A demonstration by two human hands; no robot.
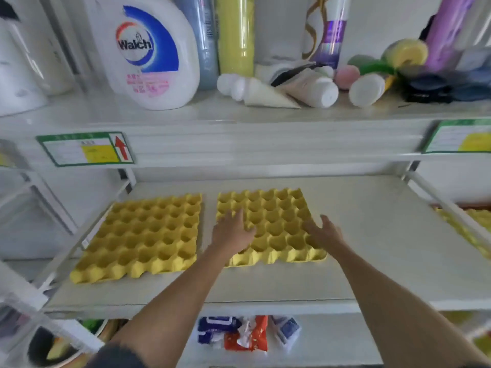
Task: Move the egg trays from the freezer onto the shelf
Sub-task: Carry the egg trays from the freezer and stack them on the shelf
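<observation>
Two yellow egg trays lie flat side by side on the white middle shelf (372,248). The left tray (143,237) sits untouched near the shelf's left edge. On the right tray (273,221), my left hand (233,232) rests palm down over its near left part, fingers spread. My right hand (324,233) lies at the tray's near right side, fingers apart and touching its edge. Neither hand is closed around the tray. The freezer is out of view.
The upper shelf holds a large white detergent bottle (148,51), tall bottles, tubes and sponges. Price labels (85,148) hang on that shelf's front edge. More yellow trays (475,224) show at the far right. Packets (239,334) lie on the lower shelf.
</observation>
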